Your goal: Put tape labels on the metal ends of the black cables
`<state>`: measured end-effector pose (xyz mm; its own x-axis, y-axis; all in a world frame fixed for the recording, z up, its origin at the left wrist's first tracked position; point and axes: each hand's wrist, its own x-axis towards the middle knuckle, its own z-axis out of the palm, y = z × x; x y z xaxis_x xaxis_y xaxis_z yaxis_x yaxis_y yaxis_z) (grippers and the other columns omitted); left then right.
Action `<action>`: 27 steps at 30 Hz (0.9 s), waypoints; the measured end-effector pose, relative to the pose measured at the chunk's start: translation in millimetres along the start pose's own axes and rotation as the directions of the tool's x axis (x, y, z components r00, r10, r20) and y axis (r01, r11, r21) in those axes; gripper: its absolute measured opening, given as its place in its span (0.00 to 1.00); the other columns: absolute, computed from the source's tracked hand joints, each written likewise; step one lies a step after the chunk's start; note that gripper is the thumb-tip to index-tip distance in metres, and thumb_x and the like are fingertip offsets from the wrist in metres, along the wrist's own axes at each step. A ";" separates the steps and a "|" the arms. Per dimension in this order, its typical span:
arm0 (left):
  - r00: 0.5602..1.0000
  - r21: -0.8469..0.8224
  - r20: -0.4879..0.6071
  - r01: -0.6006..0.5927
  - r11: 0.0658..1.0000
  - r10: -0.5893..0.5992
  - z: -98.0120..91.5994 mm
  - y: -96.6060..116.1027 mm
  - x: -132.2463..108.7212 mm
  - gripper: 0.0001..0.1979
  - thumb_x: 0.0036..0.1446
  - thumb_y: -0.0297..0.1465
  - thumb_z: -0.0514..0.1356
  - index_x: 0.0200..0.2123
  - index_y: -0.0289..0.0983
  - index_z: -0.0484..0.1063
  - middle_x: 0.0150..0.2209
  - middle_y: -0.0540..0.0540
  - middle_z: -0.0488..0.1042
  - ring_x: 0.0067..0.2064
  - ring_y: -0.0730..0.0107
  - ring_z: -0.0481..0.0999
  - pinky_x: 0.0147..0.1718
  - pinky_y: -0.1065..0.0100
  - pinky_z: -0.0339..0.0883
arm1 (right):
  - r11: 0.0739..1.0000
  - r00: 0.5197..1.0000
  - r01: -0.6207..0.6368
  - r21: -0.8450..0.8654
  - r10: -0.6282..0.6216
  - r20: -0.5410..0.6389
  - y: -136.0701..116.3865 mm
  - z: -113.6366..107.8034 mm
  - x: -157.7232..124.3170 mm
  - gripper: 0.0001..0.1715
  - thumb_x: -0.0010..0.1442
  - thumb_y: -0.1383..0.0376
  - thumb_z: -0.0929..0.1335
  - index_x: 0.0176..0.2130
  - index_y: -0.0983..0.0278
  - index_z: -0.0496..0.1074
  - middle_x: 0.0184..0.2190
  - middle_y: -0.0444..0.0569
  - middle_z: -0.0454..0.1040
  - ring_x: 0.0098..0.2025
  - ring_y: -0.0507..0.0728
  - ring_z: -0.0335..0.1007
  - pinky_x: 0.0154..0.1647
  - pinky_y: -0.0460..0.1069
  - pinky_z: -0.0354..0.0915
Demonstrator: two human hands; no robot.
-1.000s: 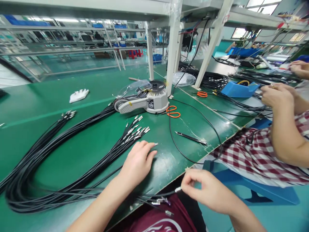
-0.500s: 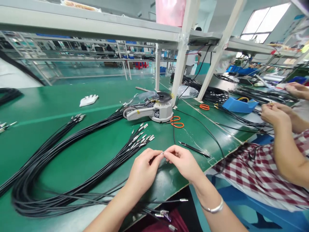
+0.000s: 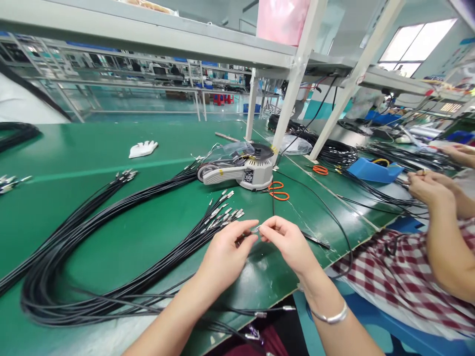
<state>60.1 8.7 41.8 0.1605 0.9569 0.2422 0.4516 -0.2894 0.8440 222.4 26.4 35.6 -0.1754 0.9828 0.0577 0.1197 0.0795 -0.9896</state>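
My left hand (image 3: 226, 249) curls around what looks like the end of a black cable, mostly hidden by the palm. Its thumb and index finger are slightly apart. A small silver metal connector (image 3: 256, 229) shows between my two hands. With thumb and fingertips, my right hand (image 3: 284, 240) pinches the connector's right side. Just beyond them on the green table (image 3: 111, 242) lies a bundle of black cables (image 3: 148, 289), curved in a U, with silver connectors (image 3: 222, 215) at its end.
A grey tape dispenser (image 3: 256, 173) stands ahead, with orange-handled scissors (image 3: 278, 191) beside it. A craft knife (image 3: 315, 240) lies right of my hands. A white glove (image 3: 143, 149) rests farther back. At right, a co-worker's hands (image 3: 432, 188) work near a blue tape holder (image 3: 374, 170). Shelf posts (image 3: 297, 89) rise behind.
My left thumb and index finger have parted from their pinch, showing more of the connector. My right hand still pinches. The view has shifted slightly left.
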 end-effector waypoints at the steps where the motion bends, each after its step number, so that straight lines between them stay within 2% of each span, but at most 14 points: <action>1: 0.997 0.021 -0.047 -0.059 0.998 0.059 3.7 -0.6 0.9 0.11 0.55 0.28 0.57 0.42 0.39 0.75 0.36 0.48 0.77 0.36 0.71 0.75 0.38 0.69 0.69 | 1.000 1.000 -0.005 -0.001 0.005 -0.007 -0.9 0.9 0.2 0.12 0.55 0.59 0.68 0.28 0.65 0.69 0.23 0.43 0.69 0.28 0.52 0.65 0.33 0.47 0.62; 4: 0.972 0.072 -0.161 -0.163 0.984 0.172 9.3 -3.5 0.9 0.08 0.56 0.27 0.57 0.37 0.38 0.76 0.31 0.48 0.76 0.33 0.72 0.75 0.35 0.70 0.69 | 1.000 0.999 -0.019 -0.008 0.019 -0.033 -3.0 3.6 0.6 0.12 0.54 0.59 0.68 0.28 0.65 0.69 0.23 0.43 0.69 0.28 0.52 0.65 0.33 0.47 0.62; 8: 0.957 0.061 -0.244 -0.147 0.987 0.158 8.8 -5.1 -1.8 0.05 0.55 0.28 0.59 0.30 0.38 0.75 0.28 0.49 0.76 0.30 0.73 0.74 0.31 0.71 0.68 | 0.999 0.998 -0.032 0.016 0.032 -0.052 -4.3 6.9 1.9 0.11 0.54 0.59 0.69 0.27 0.65 0.69 0.23 0.43 0.70 0.28 0.52 0.65 0.33 0.47 0.62; 16: 0.969 0.069 -0.225 -0.085 0.994 0.099 4.5 -9.5 -8.7 0.05 0.55 0.29 0.59 0.31 0.37 0.75 0.29 0.49 0.76 0.30 0.74 0.74 0.30 0.73 0.67 | 0.997 0.999 -0.030 0.067 0.032 -0.037 -2.6 12.6 1.1 0.11 0.54 0.59 0.69 0.28 0.65 0.69 0.24 0.43 0.70 0.29 0.52 0.66 0.33 0.47 0.63; 19: 0.966 0.062 -0.243 -0.071 0.996 0.084 5.8 -12.1 -9.0 0.07 0.56 0.29 0.58 0.38 0.38 0.74 0.29 0.50 0.75 0.29 0.74 0.73 0.29 0.73 0.67 | 0.995 0.999 -0.030 0.091 0.034 -0.040 -0.3 11.6 2.3 0.10 0.54 0.60 0.69 0.29 0.65 0.69 0.24 0.43 0.70 0.29 0.52 0.66 0.34 0.47 0.63; 21: 0.963 0.073 -0.240 -0.108 0.992 0.122 7.3 -13.2 -8.5 0.10 0.56 0.30 0.58 0.41 0.38 0.74 0.29 0.49 0.74 0.29 0.74 0.72 0.29 0.73 0.67 | 0.995 0.999 -0.022 0.095 0.027 -0.046 0.6 11.2 3.1 0.10 0.54 0.60 0.69 0.29 0.65 0.69 0.24 0.42 0.69 0.29 0.51 0.66 0.34 0.47 0.62; 24: 0.962 0.110 -0.211 -0.155 0.982 0.176 8.4 -14.6 -8.7 0.07 0.57 0.30 0.57 0.37 0.38 0.75 0.30 0.48 0.74 0.31 0.72 0.73 0.31 0.72 0.68 | 0.996 0.998 -0.022 0.082 0.027 -0.060 1.1 14.9 1.6 0.10 0.54 0.60 0.69 0.28 0.65 0.69 0.23 0.42 0.69 0.28 0.51 0.65 0.33 0.47 0.62; 27: 0.964 0.152 -0.198 -0.151 0.977 0.180 7.4 -18.0 -9.5 0.07 0.58 0.30 0.56 0.33 0.39 0.75 0.30 0.48 0.75 0.31 0.71 0.75 0.32 0.72 0.69 | 0.995 0.996 -0.054 0.089 0.060 -0.073 3.4 21.8 0.0 0.11 0.53 0.60 0.69 0.26 0.65 0.68 0.22 0.42 0.68 0.26 0.51 0.64 0.31 0.47 0.61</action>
<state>57.0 4.7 20.7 0.0622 0.8751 0.4799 0.5500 -0.4313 0.7152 201.5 23.0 29.4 -0.0961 0.9953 0.0075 0.0417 0.0115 -0.9991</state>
